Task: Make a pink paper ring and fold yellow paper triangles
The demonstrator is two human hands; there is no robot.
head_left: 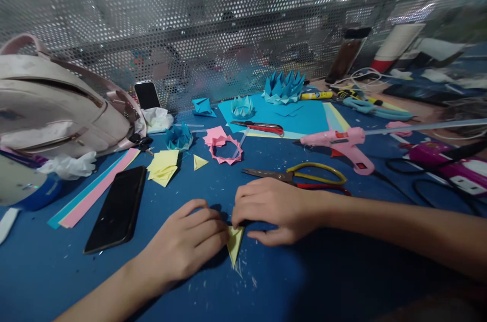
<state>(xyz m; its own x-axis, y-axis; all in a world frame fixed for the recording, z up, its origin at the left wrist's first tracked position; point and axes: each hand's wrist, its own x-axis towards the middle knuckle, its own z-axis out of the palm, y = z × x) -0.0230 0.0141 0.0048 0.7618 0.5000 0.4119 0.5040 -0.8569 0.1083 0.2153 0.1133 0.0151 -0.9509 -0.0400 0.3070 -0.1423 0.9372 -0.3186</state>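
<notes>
Item: yellow paper triangle (234,244) on the blue worktop (304,281), pinned flat under my left hand (186,246) and right hand (276,210), fingers pressing mid-crease; next fold likely needs aligned edges.

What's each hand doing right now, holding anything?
Left hand: curled, fingers pressing the folded yellow paper piece on the table.
Right hand: curled, fingertips pinching the same paper's top edge.

two phones (117,209), two scissors (300,176), one glue gun (344,145)
</notes>
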